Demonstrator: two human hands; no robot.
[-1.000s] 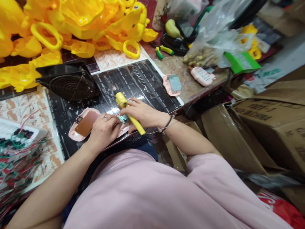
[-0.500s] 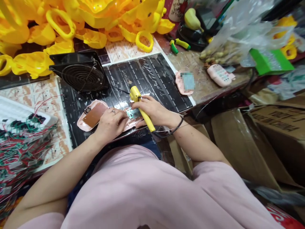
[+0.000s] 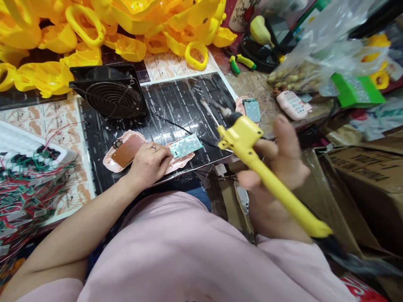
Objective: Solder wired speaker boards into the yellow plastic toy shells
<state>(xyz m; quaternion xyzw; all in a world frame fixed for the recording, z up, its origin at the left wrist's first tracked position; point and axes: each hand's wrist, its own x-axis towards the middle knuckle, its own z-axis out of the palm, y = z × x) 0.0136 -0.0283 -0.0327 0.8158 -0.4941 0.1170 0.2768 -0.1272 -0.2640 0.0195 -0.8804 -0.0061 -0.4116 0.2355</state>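
Note:
My left hand [image 3: 147, 162] rests with curled fingers on a pink plastic shell [image 3: 126, 152] lying on the black mat [image 3: 176, 105], pressing it down. A small green circuit board [image 3: 184, 146] sits in the shell just right of my fingers. My right hand [image 3: 277, 167] is lifted off the table toward the camera, closed round a yellow soldering iron [image 3: 267, 176]. The iron's metal tip [image 3: 209, 107] points up and left, above the mat.
A black fan [image 3: 110, 98] stands at the back of the mat. Yellow plastic parts [image 3: 119, 25] are heaped behind it. A tray of wired boards [image 3: 25, 184] is at the left. Another pink shell [image 3: 252, 110], a pink keypad [image 3: 292, 102], bags and cardboard boxes [image 3: 362, 176] lie right.
My right hand has lifted the soldering iron off the circuit board and pulled it right and toward me. My left hand stays on the pink shell.

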